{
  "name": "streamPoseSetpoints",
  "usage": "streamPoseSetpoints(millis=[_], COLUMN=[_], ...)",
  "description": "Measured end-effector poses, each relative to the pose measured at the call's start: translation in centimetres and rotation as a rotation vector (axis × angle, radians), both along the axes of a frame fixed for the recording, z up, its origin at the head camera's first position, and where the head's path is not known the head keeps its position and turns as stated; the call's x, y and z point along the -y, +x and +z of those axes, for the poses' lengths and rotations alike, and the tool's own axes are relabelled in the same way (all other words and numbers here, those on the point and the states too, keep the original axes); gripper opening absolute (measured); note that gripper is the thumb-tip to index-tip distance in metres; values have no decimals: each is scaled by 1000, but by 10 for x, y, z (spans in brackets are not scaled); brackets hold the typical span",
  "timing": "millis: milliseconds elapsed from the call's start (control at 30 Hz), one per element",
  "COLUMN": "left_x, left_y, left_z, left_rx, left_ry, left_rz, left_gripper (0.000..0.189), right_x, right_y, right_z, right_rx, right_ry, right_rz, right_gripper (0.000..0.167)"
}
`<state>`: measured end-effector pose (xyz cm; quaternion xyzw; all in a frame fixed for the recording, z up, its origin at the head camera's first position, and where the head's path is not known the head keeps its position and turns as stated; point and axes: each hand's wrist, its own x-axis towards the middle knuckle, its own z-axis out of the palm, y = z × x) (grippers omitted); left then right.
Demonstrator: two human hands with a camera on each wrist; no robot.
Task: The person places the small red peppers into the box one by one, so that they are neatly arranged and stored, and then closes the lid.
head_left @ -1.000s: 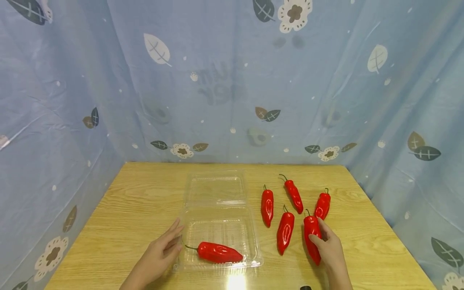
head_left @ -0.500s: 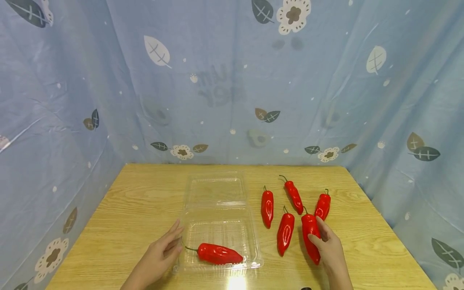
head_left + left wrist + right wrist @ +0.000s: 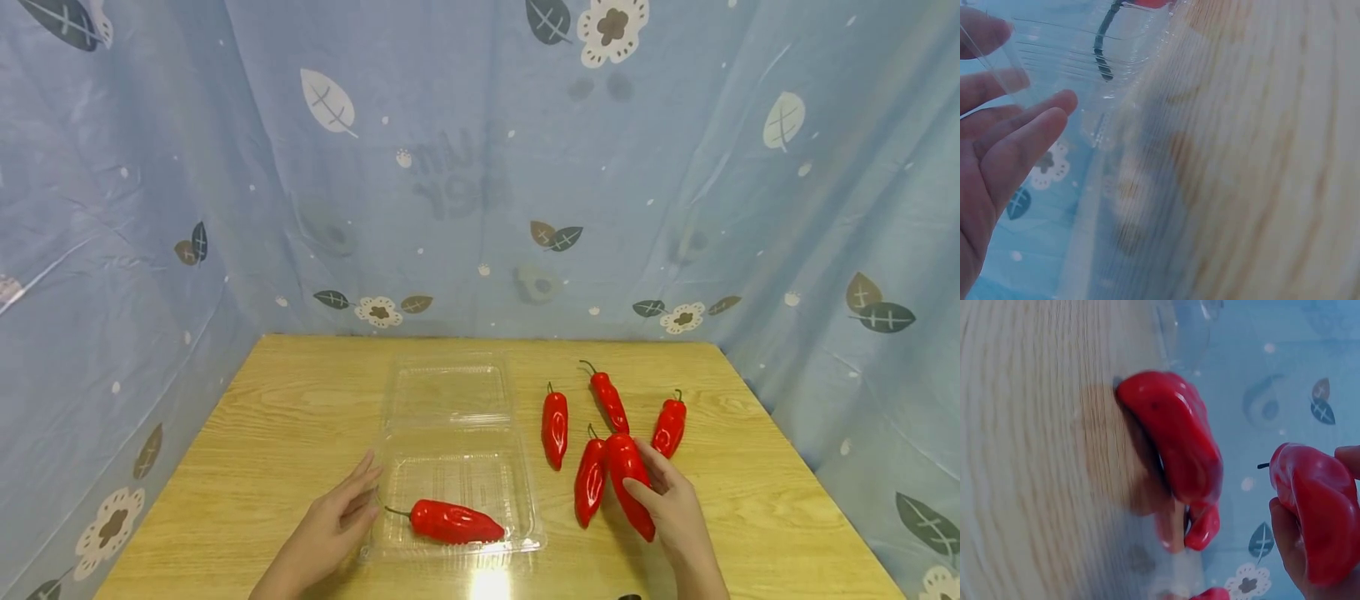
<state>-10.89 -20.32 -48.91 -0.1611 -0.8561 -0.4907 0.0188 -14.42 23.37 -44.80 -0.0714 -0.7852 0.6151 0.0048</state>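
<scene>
My right hand (image 3: 671, 500) grips a red chili pepper (image 3: 626, 483) between thumb and fingers. In the right wrist view this held pepper (image 3: 1322, 512) is raised off the tabletop. Just left of it lies another red chili pepper (image 3: 590, 482), partly overlapped in the head view. At the left side of a clear plastic clamshell box (image 3: 528, 492), my left hand (image 3: 333, 521) rests with its fingers extended along the wall. The left wrist view has these fingers (image 3: 1029, 134) by the transparent plastic. Inside the box's near half lies one chili pepper (image 3: 456, 522), its stem pointing left.
Several more chili peppers lie on the wooden table (image 3: 300, 400), among them a slim one (image 3: 609, 402) at the back and one (image 3: 669, 427) on the right. The box lid (image 3: 450, 392) lies folded back. A patterned blue curtain (image 3: 480, 167) surrounds the table.
My right hand has lifted the chili pepper and shifted it left, towards the neighbouring pepper. The left hand and the box have stayed in place.
</scene>
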Motion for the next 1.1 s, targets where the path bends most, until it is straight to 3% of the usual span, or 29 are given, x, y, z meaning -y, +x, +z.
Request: streamPoseSetpoints(millis=[267, 667, 933, 1100], left_x=[1, -1, -1, 0], left_y=[1, 0, 0, 1], left_z=[2, 3, 4, 3], left_rx=[-12, -40, -27, -4], left_ry=[8, 4, 7, 13], left_rz=[-21, -21, -14, -8], left_gripper=[48, 48, 48, 48], right_x=[13, 30, 46, 61], right_y=[2, -10, -20, -25], right_z=[8, 23, 22, 18], right_rx=[-19, -178, -220, -181], right_ry=[17, -51, -141, -164], right_rz=[68, 252, 384, 449], right_gripper=[60, 58, 59, 60])
